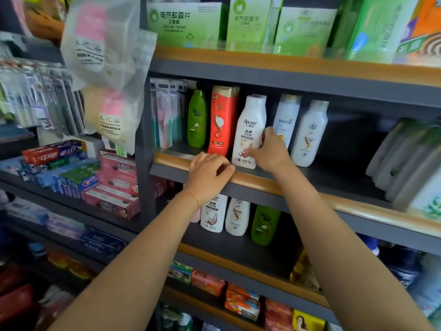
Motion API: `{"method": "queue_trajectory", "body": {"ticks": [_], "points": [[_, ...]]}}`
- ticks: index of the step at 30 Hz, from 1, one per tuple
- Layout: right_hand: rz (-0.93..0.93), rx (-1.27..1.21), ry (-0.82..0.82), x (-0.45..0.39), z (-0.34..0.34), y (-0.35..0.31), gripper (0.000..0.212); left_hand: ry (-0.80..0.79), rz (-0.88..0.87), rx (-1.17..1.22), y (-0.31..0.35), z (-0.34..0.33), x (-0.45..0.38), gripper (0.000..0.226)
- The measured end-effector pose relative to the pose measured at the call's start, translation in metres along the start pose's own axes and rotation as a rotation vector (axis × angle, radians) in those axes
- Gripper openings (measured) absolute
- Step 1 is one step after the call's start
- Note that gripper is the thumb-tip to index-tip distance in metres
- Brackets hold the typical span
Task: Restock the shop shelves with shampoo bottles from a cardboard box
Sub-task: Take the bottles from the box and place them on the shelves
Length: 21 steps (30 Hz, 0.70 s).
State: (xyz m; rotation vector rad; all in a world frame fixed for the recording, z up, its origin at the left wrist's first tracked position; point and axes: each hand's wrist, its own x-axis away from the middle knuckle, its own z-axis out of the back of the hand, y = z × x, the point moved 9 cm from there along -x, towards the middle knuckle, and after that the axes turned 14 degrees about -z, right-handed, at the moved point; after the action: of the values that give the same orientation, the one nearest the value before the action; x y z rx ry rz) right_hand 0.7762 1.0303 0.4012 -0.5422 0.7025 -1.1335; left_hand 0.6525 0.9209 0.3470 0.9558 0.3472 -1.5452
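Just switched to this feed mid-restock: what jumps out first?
The right hand grips a white Roclen bottle at the middle shelf's front, beside a tall red bottle. The left hand rests on the shelf's wooden lip. Bright green boxes line the shelf above.

Retail shop, toiletries aisle: dark grey metal shelving with wooden front rails (298, 185), upright plastic shampoo bottles (224, 120), boxed toothpaste (71, 173), green mosquito-repellent cartons (186, 22), hanging packaged sponges (105, 44).
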Motion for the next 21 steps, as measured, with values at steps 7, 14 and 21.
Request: {"method": "queue_trajectory", "body": {"ticks": [7, 14, 21], "points": [[-0.032, -0.029, -0.017, -0.003, -0.003, 0.002, 0.056, 0.018, -0.009, -0.021, -0.001, -0.001, -0.001, 0.022], [0.139, -0.178, 0.265, 0.061, 0.039, -0.010, 0.028, 0.019, -0.135, 0.020, 0.014, 0.011, 0.011, 0.034], [0.246, -0.436, -0.343, 0.161, -0.143, -0.018, 0.030, 0.029, 0.217, 0.245, -0.064, 0.018, 0.179, 0.024]]}}
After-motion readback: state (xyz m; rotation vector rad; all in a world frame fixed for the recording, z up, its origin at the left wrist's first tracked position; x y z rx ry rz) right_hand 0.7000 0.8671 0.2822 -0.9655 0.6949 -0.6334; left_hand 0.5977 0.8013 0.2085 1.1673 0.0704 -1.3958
